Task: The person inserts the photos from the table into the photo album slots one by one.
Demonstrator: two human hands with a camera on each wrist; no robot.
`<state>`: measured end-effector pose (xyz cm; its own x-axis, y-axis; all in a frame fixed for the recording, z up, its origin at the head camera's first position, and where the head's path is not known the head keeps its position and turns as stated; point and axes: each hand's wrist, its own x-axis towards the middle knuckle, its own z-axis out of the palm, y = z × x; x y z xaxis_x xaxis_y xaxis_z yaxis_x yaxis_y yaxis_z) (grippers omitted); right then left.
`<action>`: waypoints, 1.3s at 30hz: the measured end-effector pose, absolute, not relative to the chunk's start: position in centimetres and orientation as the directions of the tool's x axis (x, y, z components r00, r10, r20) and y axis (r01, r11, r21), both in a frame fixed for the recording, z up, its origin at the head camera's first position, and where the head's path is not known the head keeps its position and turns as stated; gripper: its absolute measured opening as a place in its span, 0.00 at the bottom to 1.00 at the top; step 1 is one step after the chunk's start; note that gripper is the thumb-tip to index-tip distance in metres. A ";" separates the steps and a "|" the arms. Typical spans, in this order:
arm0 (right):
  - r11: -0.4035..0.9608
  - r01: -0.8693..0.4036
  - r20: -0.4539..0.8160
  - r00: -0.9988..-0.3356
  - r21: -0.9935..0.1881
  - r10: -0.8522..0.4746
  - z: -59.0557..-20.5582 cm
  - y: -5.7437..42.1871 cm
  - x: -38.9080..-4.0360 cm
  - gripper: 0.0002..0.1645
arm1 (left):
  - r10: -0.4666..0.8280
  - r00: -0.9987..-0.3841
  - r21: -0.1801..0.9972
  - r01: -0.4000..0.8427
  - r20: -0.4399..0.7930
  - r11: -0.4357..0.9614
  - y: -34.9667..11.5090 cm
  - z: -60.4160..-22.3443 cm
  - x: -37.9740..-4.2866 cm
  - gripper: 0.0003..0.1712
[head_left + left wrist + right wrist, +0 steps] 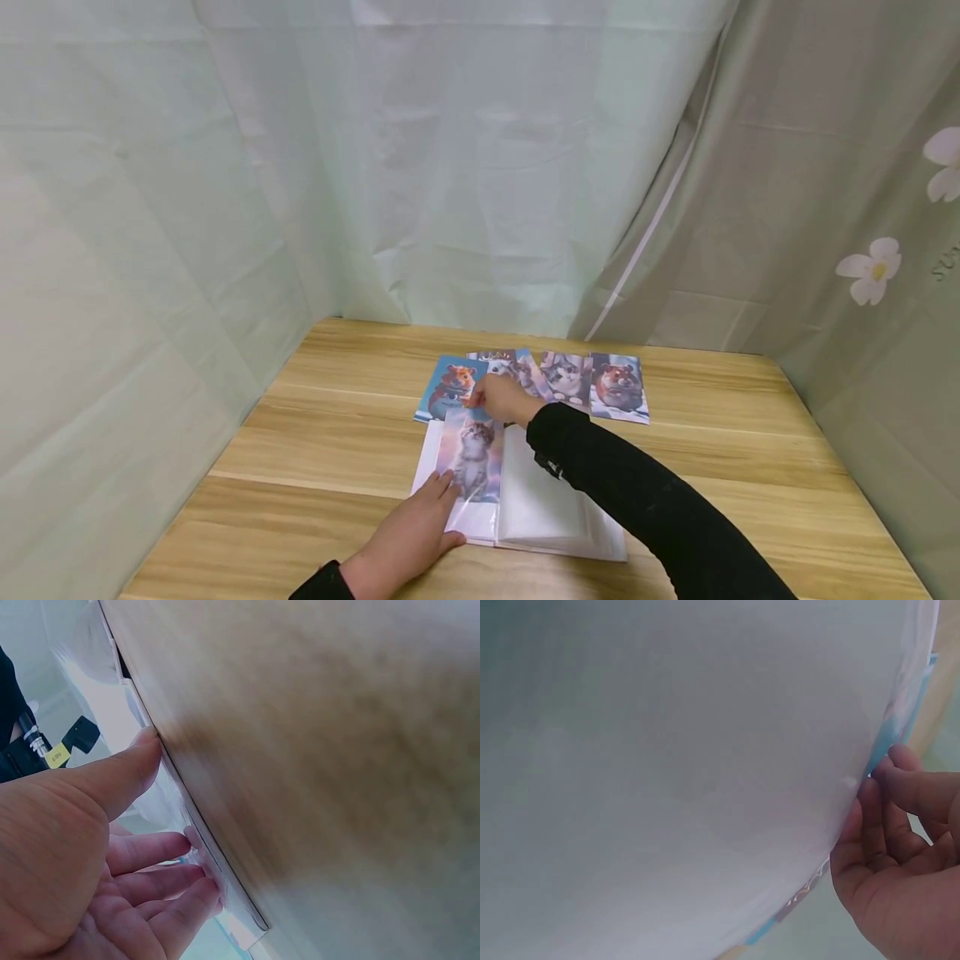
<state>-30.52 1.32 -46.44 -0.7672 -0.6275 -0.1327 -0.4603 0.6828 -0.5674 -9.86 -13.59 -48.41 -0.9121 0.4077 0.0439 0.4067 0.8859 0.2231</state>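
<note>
A photo album (543,492) lies spread on the table, its right page white. On the left page is a picture card of a grey kitten (471,458), its lower part apparently under the clear sleeve. My right hand (508,400) pinches this card at its top edge; the right wrist view shows thumb and fingers together at the page's edge, the card mostly hidden there. My left hand (412,529) rests on the album's lower left, fingers on the page. Seen from the left wrist, the thumb (139,761) touches the album's edge.
Behind the album lie several picture cards: a hamster on blue (435,392), a partly covered one with a crown (525,371), a grey-and-white cat (567,379) and a brown hamster (619,387). The wooden table (322,417) meets curtains (480,167) at the back and sides.
</note>
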 end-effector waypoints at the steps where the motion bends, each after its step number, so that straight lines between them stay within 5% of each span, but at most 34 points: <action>1: 0.686 -0.456 -0.140 -0.767 -0.567 -0.626 -46.4 1.3 -30.5 0.22 | 0.405 -0.913 0.223 0.404 0.042 0.887 -13.6 -48.4 -9.9 0.38; 20: 0.685 -0.505 -0.163 -0.730 -0.525 -0.664 -46.9 1.2 -30.5 0.13 | 0.398 -0.917 0.226 0.396 0.035 0.890 -13.4 -48.3 -9.9 0.37; 39: 0.616 -0.590 -0.160 -0.642 -0.522 -0.750 -46.5 0.9 -29.3 0.16 | 0.406 -0.913 0.199 0.405 0.037 0.892 -13.4 -48.2 -10.0 0.38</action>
<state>-29.25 0.85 -46.46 -0.6420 -0.7499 -0.1597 -0.5899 0.6162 -0.5218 -9.96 -13.38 -48.24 -0.9130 0.4064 0.0371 0.4052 0.8923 0.1991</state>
